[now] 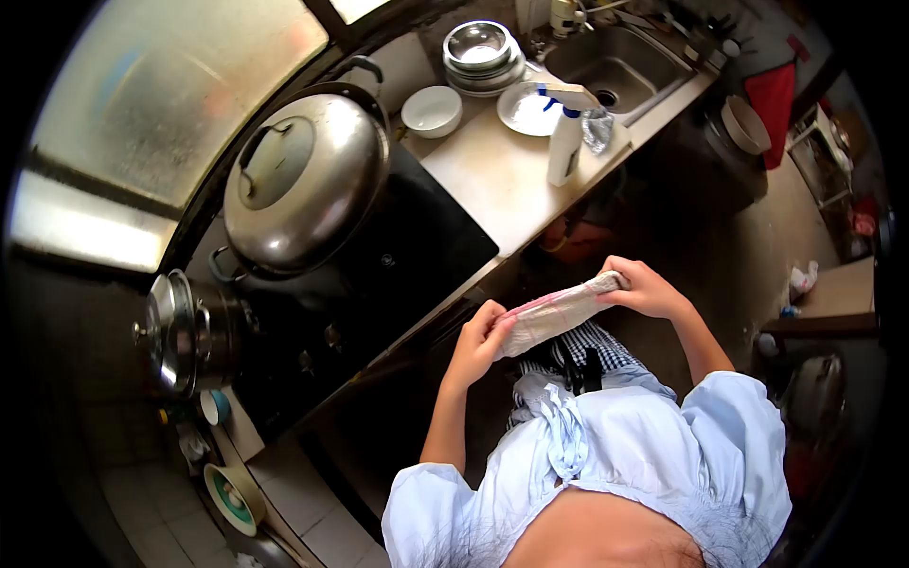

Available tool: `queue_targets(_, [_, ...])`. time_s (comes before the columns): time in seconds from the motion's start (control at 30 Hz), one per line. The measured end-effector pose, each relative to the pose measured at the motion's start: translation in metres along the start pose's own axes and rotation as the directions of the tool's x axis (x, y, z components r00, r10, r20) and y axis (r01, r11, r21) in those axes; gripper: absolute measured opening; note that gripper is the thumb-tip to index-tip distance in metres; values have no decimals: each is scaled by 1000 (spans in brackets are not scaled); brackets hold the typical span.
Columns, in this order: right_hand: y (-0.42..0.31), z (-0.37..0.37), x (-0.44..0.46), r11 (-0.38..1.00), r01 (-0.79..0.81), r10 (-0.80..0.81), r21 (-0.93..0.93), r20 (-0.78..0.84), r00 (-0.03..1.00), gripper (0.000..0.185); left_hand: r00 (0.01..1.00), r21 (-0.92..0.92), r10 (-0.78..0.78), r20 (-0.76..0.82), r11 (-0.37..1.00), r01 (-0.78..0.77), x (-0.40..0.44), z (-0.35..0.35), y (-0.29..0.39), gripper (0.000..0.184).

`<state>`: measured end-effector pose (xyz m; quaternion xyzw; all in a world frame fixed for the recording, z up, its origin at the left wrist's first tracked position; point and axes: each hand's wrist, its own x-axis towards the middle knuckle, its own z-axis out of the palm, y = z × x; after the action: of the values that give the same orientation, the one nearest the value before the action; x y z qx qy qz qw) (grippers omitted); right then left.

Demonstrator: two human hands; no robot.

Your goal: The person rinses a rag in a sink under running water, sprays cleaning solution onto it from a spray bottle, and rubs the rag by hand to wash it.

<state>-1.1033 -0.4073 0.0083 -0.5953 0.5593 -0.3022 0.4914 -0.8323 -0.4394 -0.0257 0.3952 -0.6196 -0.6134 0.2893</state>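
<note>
A folded whitish cloth (552, 317) with a pink edge is stretched between both hands, in front of the body and beside the counter's edge. My left hand (478, 343) grips its left end, fingers closed over the fabric. At the other end, my right hand (644, 287) pinches the cloth's corner. Just beyond the hands is the black stove top (417, 227), which neither hand touches. A white spray bottle (565, 147) with a blue and white head stands on the counter (473, 170).
A large lidded pot (303, 180) and a smaller lidded pot (185, 331) sit on the stove. Stacked metal bowls (481, 57), a white bowl (432, 112) and a plate (524, 109) are near the sink (615, 71). A green basin (232, 499) is at lower left.
</note>
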Motion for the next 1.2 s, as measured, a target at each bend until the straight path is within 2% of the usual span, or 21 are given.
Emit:
queue_targets(0.1, [14,-25,-36,988,-131,114,-83,-180,977,19,990,1,14,142,1000,-14,32,39,-5,20])
queue_targets(0.2, [35,-51,-53,975,-217,197,-56,-244,949,19,982,54,59,177,996,-70,53,72,5,20])
queue_targets(0.33, [66,-87,-35,985,-150,119,-89,-287,951,18,992,140,66,104,987,-81,82,109,10,19])
queue_targets(0.43, [90,-128,-13,992,-86,62,-88,-249,967,18,995,212,102,20,972,-104,115,138,3,19])
queue_targets(0.5, [98,-166,-4,992,-81,57,-93,-233,971,18,999,96,45,-10,994,-44,147,161,2,17])
queue_targets(0.57, [114,-201,-1,991,-48,16,-128,-245,969,18,998,51,34,50,998,-37,176,184,-7,18])
queue_targets(0.77, [167,-277,-11,993,-106,78,-60,-356,931,14,989,95,6,147,995,-20,258,247,24,20])
queue_targets(0.9, [180,-317,-12,991,-130,106,-24,-447,888,15,971,155,50,235,984,-88,305,276,39,20])
queue_targets(1.03, [189,-351,15,971,-238,203,-18,-459,865,16,966,162,18,257,985,-61,359,287,38,20])
queue_targets(1.13, [208,-377,54,987,-158,131,-21,-458,879,10,975,129,14,223,991,-43,407,283,42,18])
queue_targets(1.2, [197,-399,85,997,-75,54,-25,-479,876,10,981,173,110,160,975,-138,438,275,65,19])
